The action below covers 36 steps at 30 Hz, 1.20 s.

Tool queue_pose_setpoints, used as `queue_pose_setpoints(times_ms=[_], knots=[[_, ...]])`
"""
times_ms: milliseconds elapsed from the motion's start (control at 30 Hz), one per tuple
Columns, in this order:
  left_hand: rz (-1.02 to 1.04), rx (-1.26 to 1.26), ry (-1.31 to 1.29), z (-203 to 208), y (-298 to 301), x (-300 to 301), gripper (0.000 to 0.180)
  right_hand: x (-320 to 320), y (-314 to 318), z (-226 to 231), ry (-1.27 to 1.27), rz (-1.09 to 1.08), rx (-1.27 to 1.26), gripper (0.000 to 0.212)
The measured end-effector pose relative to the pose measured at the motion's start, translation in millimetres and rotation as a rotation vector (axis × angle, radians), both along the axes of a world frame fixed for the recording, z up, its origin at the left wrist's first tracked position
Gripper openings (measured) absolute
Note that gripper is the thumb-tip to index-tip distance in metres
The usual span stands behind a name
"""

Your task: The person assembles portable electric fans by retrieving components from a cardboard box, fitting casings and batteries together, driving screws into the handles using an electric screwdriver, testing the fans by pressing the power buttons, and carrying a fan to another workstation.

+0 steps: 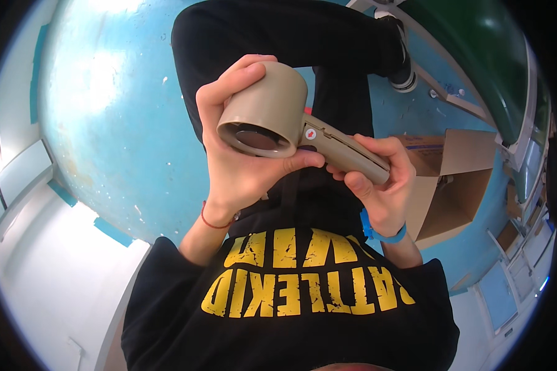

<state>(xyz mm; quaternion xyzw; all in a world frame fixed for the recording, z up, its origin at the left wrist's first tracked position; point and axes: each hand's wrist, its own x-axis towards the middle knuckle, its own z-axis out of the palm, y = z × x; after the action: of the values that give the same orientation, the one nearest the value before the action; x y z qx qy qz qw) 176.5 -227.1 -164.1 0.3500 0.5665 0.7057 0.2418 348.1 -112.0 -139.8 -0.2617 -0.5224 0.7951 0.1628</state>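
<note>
Between my two hands, above my lap, is a tan hair dryer housing [271,99] with a short wide barrel and a straight handle. My left hand [234,166] is wrapped round the barrel, thumb along its lower rim and fingers over the far side. The barrel's open end faces me and looks dark inside. Closed on the free end of the handle [346,152], my right hand [390,182] pinches it between thumb and fingers. A long gap runs along the handle's seam. A small round white sticker [310,133] with a red mark sits near the barrel. Something red shows behind the joint.
An open cardboard box [455,204] stands on the blue floor [117,123] to my right, with a small object inside that I cannot make out. Beyond it is a green surface [476,37] on a pale metal frame. A white wall [49,253] rises on the left.
</note>
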Motion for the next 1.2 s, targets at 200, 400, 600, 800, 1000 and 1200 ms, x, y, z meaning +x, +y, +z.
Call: queue_pose_setpoints(times_ms=[200,400,600,800,1000,1200], knots=[[0.017,0.048,-0.034,-3,1,2,0.103,-3,1,-4,0.031,0.01,0.007,0.04],[0.029,0.122,-0.919,11,15,37,0.068,-18,1,-5,0.068,-0.031,0.481,0.042],[-0.036,0.229,-0.826,13,14,49,0.044,-11,-7,-4,0.085,-0.009,0.461,0.04],[0.006,-0.025,-0.786,20,19,49,0.048,-10,-9,-8,-0.005,-0.065,0.344,0.039],[-0.193,-0.211,-0.557,27,14,29,0.047,-18,-8,8,-0.132,0.058,-0.063,0.037],[-0.082,-0.249,-0.415,10,13,14,0.096,-19,-10,12,-0.205,0.19,-0.017,0.04]])
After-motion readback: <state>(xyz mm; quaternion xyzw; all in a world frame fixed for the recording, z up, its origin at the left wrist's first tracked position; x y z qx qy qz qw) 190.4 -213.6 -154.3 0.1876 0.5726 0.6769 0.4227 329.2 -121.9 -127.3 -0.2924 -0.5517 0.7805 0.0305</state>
